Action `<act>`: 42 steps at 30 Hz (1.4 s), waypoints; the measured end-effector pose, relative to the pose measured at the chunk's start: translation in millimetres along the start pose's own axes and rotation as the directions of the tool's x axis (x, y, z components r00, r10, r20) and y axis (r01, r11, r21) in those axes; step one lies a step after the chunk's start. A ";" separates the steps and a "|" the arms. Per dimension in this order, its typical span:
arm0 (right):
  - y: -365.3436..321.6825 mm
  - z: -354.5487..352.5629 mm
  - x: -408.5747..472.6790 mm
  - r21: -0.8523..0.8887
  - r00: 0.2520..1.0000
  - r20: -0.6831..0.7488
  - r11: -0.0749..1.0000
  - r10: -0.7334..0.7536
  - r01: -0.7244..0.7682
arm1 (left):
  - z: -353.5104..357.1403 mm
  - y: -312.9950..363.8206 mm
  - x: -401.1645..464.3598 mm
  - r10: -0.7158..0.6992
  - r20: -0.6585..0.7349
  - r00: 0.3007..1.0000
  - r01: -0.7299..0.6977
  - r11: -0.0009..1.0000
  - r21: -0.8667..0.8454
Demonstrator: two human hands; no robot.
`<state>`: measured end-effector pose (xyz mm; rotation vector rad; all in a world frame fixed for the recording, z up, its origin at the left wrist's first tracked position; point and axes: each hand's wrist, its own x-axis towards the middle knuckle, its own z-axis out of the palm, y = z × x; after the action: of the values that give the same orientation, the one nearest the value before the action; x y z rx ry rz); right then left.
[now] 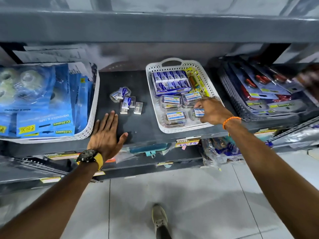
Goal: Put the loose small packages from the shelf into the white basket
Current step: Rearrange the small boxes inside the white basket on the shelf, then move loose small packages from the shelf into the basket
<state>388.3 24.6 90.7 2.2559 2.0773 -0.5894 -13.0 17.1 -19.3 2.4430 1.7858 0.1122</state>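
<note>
The right hand (211, 110) reaches over the near right corner of the white basket (156, 100), its fingers curled down around a small clear box with a white and blue label (198, 112). It appears to be holding that box at the basket floor, setting it beside three like it. To do this step well, I would lower the box flat into the bare gap at that corner, label up, and open the fingers only once it rests on the floor, so it does not tip onto its neighbours.

The left hand (107, 133) lies flat and wide open on the dark shelf (138, 121), left of the basket and near the shelf's front edge, holding nothing.

The loose small packages (126, 100) lie in a scattered cluster on the shelf just left of the basket, about level with its middle. They sit just beyond the left hand's fingertips and well apart from the right hand, with the basket's left wall between them. They look like about five pieces, some in clear wrap, two overlapping; an exact count is hard to make. The left hand is the nearer one for the next pick.

Inside the basket, blue and white cartons (170, 80) fill the far end. Left of the packages stands a second basket of blue tape packs (43, 100).
</note>
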 end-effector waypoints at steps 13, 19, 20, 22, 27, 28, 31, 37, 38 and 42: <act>0.1 2.9 8.0 0.058 0.993 0.115 0.998 0.026 -0.033 | 6.0 -3.8 2.5 0.007 -0.010 1.000 -0.007 1.000 0.014; -7.7 -15.5 -3.7 0.027 1.000 0.027 1.000 0.013 -0.013 | 4.2 -1.7 2.1 0.012 -0.032 0.999 -0.012 1.000 -0.012; -11.9 -18.9 -5.7 0.013 1.000 -0.010 1.000 0.008 -0.008 | 4.4 -1.5 1.6 0.012 -0.036 0.999 -0.013 1.000 -0.016; -25.2 -23.9 -8.4 -0.008 0.992 -0.123 1.000 -0.023 0.022 | 4.8 -1.0 0.9 0.010 -0.040 0.999 -0.011 1.000 -0.019; -80.9 -18.0 -2.3 0.012 0.920 -0.350 0.981 -0.177 0.194 | 6.2 1.4 -1.5 -0.006 -0.052 0.999 0.004 1.000 -0.027; -93.7 -14.3 1.7 0.005 0.911 -0.361 0.977 -0.198 0.214 | 6.0 0.7 -1.0 -0.007 -0.057 0.998 0.006 1.000 -0.022; -128.6 0.9 16.2 -0.004 0.890 -0.371 0.959 -0.266 0.285 | 7.1 -1.5 -0.7 -0.007 -0.059 0.998 0.006 1.000 -0.014; -199.7 33.1 56.4 -0.081 0.845 -0.328 0.904 -0.423 0.421 | 9.2 0.6 0.3 -0.024 -0.089 0.996 0.022 1.000 -0.020; -209.8 36.9 63.3 -0.094 0.849 -0.307 0.901 -0.431 0.424 | 8.8 0.7 1.3 -0.026 -0.088 0.996 0.025 1.000 -0.019; -236.8 43.0 90.4 -0.114 0.865 -0.223 0.894 -0.449 0.434 | 9.5 1.0 2.1 -0.025 -0.091 0.995 0.024 1.000 -0.009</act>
<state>152.7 127.0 81.2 1.8998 2.7230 -0.2533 -10.2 18.4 -28.5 2.4470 1.8475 0.2324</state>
